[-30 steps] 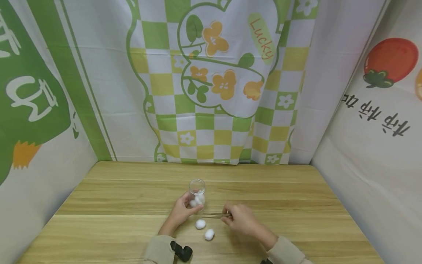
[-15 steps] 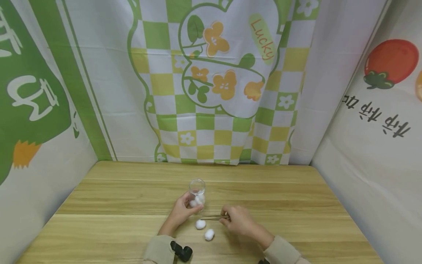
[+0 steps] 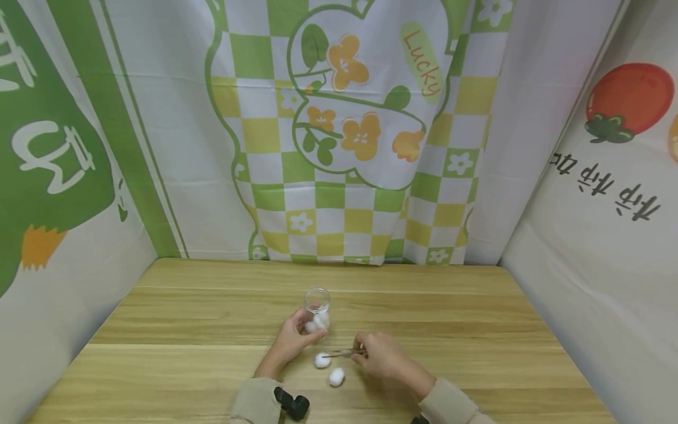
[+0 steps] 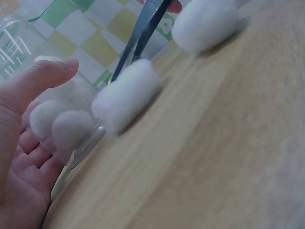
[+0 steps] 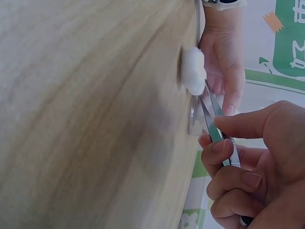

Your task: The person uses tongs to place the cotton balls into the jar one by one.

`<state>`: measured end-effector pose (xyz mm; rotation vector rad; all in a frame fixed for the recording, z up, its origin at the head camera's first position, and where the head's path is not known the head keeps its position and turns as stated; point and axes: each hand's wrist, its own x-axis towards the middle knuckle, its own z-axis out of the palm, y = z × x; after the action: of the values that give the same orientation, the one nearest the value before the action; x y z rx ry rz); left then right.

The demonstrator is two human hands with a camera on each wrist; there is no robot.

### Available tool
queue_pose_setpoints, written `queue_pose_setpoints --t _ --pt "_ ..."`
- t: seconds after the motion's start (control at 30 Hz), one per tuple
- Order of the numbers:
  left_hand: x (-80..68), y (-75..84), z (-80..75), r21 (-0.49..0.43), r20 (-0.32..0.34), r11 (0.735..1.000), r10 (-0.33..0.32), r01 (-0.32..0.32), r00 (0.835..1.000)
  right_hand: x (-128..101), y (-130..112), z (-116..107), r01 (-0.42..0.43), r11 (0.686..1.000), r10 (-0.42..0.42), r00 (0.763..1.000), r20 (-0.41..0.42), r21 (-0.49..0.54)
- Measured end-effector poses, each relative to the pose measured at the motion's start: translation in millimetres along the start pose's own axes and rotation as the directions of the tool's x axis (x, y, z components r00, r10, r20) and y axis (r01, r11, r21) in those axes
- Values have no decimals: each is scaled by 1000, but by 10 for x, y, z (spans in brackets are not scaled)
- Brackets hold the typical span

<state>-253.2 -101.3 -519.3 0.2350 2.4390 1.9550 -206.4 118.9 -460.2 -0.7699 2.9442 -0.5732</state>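
My left hand [image 3: 290, 343] grips a small clear glass jar [image 3: 316, 310] standing upright on the wooden table [image 3: 185, 330]; white cotton balls [image 4: 59, 125] lie inside it. My right hand [image 3: 379, 355] pinches metal tweezers [image 3: 341, 353], whose tips touch a cotton ball [image 3: 322, 360] on the table just in front of the jar. In the left wrist view the tweezers [image 4: 142, 33] meet that cotton ball [image 4: 126, 98] from above. A second loose cotton ball [image 3: 336, 377] lies a little nearer to me.
Printed cloth walls [image 3: 339, 129] close the table in on the back and both sides. A black wrist camera [image 3: 291, 405] sits on my left sleeve. Bare wood spreads to the left and right of my hands.
My right hand has moved slightly left and toward me, bringing the tweezer tips down onto the nearer-to-jar cotton ball. The left hand and jar have stayed still.
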Motion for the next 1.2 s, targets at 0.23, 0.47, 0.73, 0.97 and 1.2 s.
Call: queue_pose_setpoints --t 0.23,0.47,0.73,0.97,1.2 --pt "-12 4 -5 -9 6 1000 -6 6 1000 6 -16 35 -27 1000 27 999 29 -6" --pt "4 -7 2 9 -1 1000 -5 5 1000 30 -9 37 0 1000 1 999 44 -14" --pt "7 -8 3 -2 -3 1000 -5 5 1000 35 9 57 49 998 -49 999 15 -49" --pt "17 -20 4 -13 1 1000 -12 12 1000 19 18 41 58 998 -59 998 -10 -39" --pt "22 -33 1 -14 8 1000 -5 5 1000 4 10 -25 62 998 -62 998 -9 -21"
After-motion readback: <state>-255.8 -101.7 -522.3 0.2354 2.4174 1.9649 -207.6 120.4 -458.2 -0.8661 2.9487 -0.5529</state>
